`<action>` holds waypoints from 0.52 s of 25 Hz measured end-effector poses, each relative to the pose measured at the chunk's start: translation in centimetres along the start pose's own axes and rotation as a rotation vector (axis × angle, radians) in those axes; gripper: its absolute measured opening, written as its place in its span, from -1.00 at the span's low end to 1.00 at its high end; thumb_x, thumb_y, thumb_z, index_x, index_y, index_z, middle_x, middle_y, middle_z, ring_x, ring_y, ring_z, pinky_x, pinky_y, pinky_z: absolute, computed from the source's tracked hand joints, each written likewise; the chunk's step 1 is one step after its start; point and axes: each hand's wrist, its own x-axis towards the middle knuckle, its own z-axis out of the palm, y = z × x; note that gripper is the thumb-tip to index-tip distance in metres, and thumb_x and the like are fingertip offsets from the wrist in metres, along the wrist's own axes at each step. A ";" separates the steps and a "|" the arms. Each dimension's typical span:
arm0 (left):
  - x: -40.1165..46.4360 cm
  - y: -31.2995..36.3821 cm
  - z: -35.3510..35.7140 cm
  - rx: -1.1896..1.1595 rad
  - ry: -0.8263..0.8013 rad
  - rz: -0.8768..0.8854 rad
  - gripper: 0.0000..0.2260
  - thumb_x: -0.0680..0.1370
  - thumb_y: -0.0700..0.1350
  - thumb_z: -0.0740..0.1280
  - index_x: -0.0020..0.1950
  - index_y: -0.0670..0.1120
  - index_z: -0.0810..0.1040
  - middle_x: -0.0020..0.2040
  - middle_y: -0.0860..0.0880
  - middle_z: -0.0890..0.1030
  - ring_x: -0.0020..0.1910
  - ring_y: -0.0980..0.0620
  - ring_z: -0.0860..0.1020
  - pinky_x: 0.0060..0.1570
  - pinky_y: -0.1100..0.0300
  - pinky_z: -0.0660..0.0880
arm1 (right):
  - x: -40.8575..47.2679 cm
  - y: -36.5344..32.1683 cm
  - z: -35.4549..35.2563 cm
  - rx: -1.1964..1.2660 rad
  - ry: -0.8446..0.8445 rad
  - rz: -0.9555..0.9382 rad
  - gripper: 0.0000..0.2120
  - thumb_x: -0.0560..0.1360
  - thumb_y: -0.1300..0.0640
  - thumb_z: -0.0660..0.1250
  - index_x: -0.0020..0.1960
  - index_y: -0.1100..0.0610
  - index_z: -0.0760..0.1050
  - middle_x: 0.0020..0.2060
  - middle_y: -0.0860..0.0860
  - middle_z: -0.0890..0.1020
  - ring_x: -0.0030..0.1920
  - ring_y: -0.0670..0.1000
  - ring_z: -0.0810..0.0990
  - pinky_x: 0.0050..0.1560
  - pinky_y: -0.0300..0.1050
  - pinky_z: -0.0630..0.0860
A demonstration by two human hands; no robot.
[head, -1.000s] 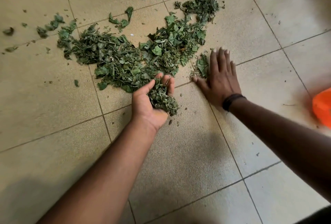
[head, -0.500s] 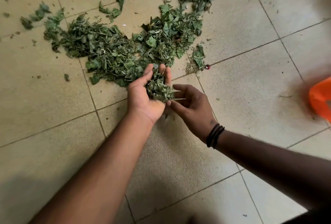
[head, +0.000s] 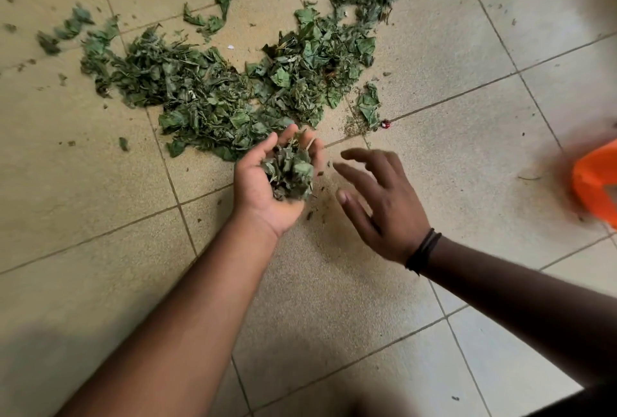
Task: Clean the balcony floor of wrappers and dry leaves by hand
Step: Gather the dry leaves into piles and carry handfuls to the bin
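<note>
Your left hand [head: 267, 183] is turned palm up and cupped, its fingers [head: 287, 136] curled round a handful of leaves [head: 290, 173]: crumpled, dull green, dry-looking pieces heaped in the palm. Your right hand [head: 384, 203] hangs just beside it, apart from it, palm turned toward the left hand, fingers [head: 354, 173] spread and loosely bent, holding nothing. A dark band [head: 422, 251] circles that wrist.

The pile [head: 233, 89] of the same torn green leaves lies on the floor [head: 334, 283] beyond your hands, a broad arc running from the far left edge of view across to the far middle, its near rim just past your left fingertips. Smaller scraps lie scattered toward the far left corner. A small red bead [head: 385, 123] sits on a tile joint just right of the pile's near end.

An orange tub [head: 597, 183], blurred, shows at the right edge. Between it and your right hand, and all across the near floor, the tiles carry only crumbs.
</note>
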 end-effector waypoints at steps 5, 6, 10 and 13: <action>0.2 1.3 0.5 -0.038 -0.029 -0.034 -0.71 0.66 -0.12 0.19 0.18 -0.27 0.60 0.13 -0.27 0.63 0.02 -0.18 0.66 0.11 0.08 0.59 | -6.8 -1.3 3.7 -0.014 -0.567 -0.524 -0.41 0.69 -0.11 0.07 0.58 0.24 0.23 0.59 0.19 0.18 0.62 0.19 0.07 0.52 0.23 0.20; 0.1 1.1 0.7 -0.031 -0.041 -0.040 -0.71 0.67 -0.13 0.18 0.17 -0.28 0.60 0.12 -0.28 0.63 0.02 -0.18 0.66 0.10 0.09 0.58 | -6.7 -1.3 3.9 -0.048 -0.635 -0.595 -0.37 0.68 -0.14 0.09 0.60 0.24 0.17 0.61 0.17 0.13 0.63 0.17 0.02 0.54 0.20 0.16; -0.4 1.0 0.7 -0.004 -0.085 -0.063 -0.70 0.66 -0.11 0.18 0.19 -0.27 0.59 0.12 -0.26 0.64 0.05 -0.17 0.66 0.09 0.10 0.60 | -1.8 2.6 2.7 -0.302 -0.588 -0.418 -0.31 0.68 -0.25 -0.04 0.64 0.15 -0.04 0.61 0.13 0.01 0.62 0.15 -0.02 0.58 0.20 0.11; -0.2 1.1 0.8 0.007 -0.062 -0.053 -0.70 0.66 -0.10 0.18 0.21 -0.25 0.59 0.16 -0.24 0.63 0.08 -0.16 0.65 0.14 0.09 0.58 | 2.4 5.5 0.7 -0.386 -0.528 -0.116 -0.28 0.67 -0.28 -0.21 0.65 0.17 -0.11 0.62 0.16 -0.06 0.63 0.16 -0.09 0.58 0.21 0.09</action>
